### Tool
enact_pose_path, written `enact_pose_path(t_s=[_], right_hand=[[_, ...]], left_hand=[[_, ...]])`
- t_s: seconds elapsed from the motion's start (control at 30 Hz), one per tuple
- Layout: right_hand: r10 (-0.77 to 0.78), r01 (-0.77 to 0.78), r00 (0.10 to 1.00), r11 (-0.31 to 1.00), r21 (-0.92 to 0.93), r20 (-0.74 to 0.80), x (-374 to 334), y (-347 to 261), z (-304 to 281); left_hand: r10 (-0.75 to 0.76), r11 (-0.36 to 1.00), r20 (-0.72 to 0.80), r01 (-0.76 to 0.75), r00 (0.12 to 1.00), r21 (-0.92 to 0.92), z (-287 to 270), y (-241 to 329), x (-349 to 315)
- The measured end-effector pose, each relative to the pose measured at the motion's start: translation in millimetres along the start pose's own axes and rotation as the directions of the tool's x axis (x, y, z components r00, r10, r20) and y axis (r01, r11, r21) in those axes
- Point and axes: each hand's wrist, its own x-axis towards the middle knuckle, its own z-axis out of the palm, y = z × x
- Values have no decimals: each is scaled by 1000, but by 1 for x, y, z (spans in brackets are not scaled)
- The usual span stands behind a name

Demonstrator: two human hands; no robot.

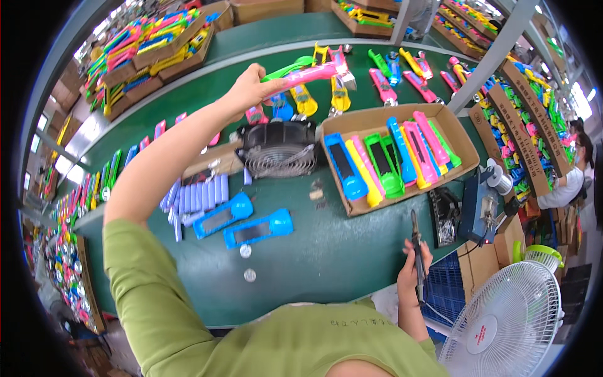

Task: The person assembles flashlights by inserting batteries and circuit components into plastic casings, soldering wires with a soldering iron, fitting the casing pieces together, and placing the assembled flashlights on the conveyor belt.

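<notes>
My left hand reaches across to the belt at the far side, fingers closed round a pink plastic casing with a silvery end. A green plastic piece lies right beside it; I cannot tell whether it is held too. In my right hand, at the right edge of the bench, a soldering iron points up and away. Two blue plastic shells with dark inner strips lie on the green bench, near purple cylinders and small round discs.
A cardboard tray of colourful shells stands at centre right. Behind the cylinders sits a black fan. A blue machine with a wire spool and a white fan stand at right. Coloured casings line the belt; a person works far right.
</notes>
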Motion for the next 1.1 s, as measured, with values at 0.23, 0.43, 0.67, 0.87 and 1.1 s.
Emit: enact_pose_path(t_s=[0.23,0.43,0.67,0.87,1.1], right_hand=[[0,25,988,986,-167,153,1,-2,0],[37,-10,989,982,-187,141,4,-3,-1],[12,4,994,988,-154,106,-1,3,2],[-69,70,997,996,-58,15,3,-5,5],[-385,383,915,923,40,123,77,-37,38]], left_hand=[[-150,987,-100,143,984,-76,41,-137,157],[621,158,457,-673,636,722,80,-112,152],[578,475,455,-732,678,488,65,-72,152],[865,131,376,-872,334,472,12,66,39],[434,170,745,-859,506,484,40,64,-192]])
